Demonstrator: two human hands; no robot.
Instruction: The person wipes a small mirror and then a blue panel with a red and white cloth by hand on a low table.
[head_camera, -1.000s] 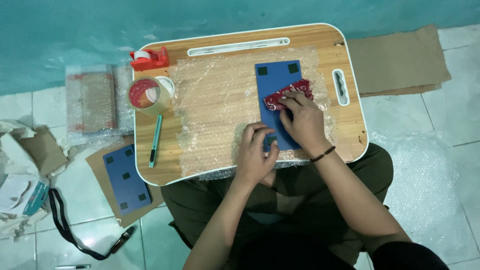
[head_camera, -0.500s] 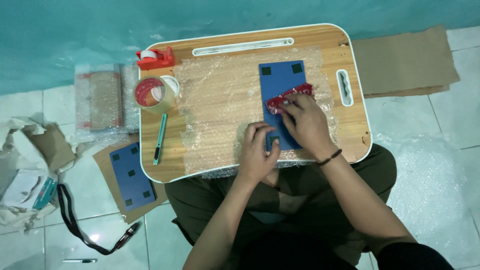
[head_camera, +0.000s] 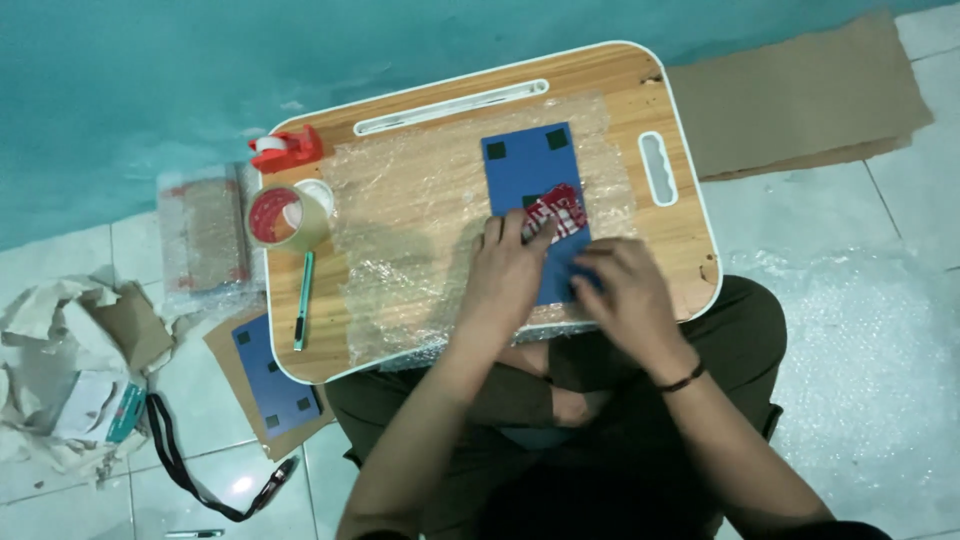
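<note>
Two hands lie palm-down on a blue board resting on bubble wrap atop the wooden bench. Left hand fingers press flat against a red-and-white patch; right hand fingers curl at the board's lower edge, grip unclear.

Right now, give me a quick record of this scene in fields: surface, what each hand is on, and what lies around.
surface: wooden lap tray over the person's knees, bubble wrap sheet spread on it
left hand: fingertips on the red patterned item
right hand: pressing the near end of the blue board
tray left side: red tape dispenser, packing tape roll, green utility knife
floor: second blue board, flat cardboard, black strap
</note>
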